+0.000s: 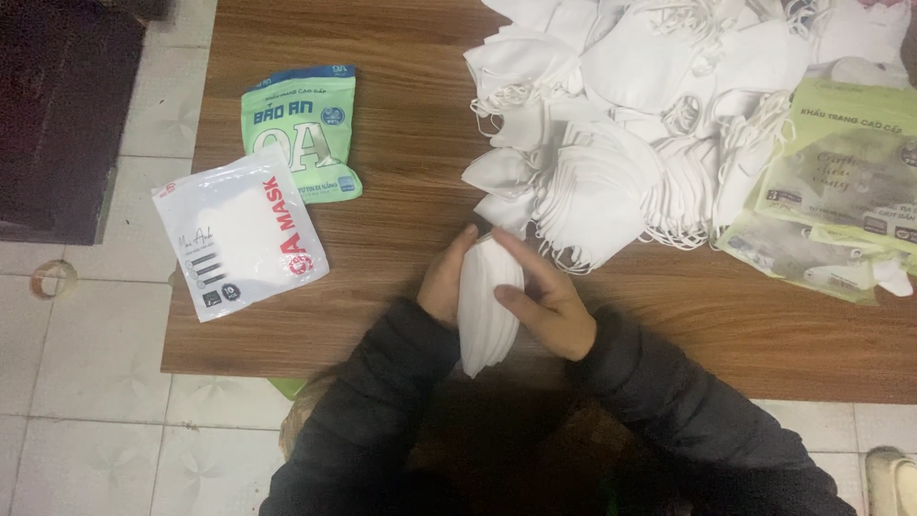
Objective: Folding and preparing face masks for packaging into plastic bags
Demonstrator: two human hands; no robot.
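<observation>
While both hands press in on a small stack of white face masks [485, 306] near the front edge of the worktop [401, 143], the step in hand looks like squaring up a counted bundle, judged from how the stack stands on edge between the palms.

At the left edge of the worktop lies a flat white pouch with red lettering [239, 232], partly overhanging the edge, and just behind it, touching or slightly overlapping it, a green pouch [304, 129]. Both lie flat and well apart from the hands.

The left hand [446, 279] is curled against the left face of the stack, fingers closed onto it and mostly hidden behind the masks. The right hand [546, 304] clasps the other face, its index finger stretched along the top rim and its thumb laid across the side. Neither hand is loose; together they grip the stack firmly.

Just behind the hands, toward the back right corner, spreads a big loose heap of white masks [630, 124], ear loops tangled. At the right edge sits a pile of pale green pouches [841, 191].

A fitting next move would call for keeping the stack's edges aligned and held tight while a pouch is brought near.
</observation>
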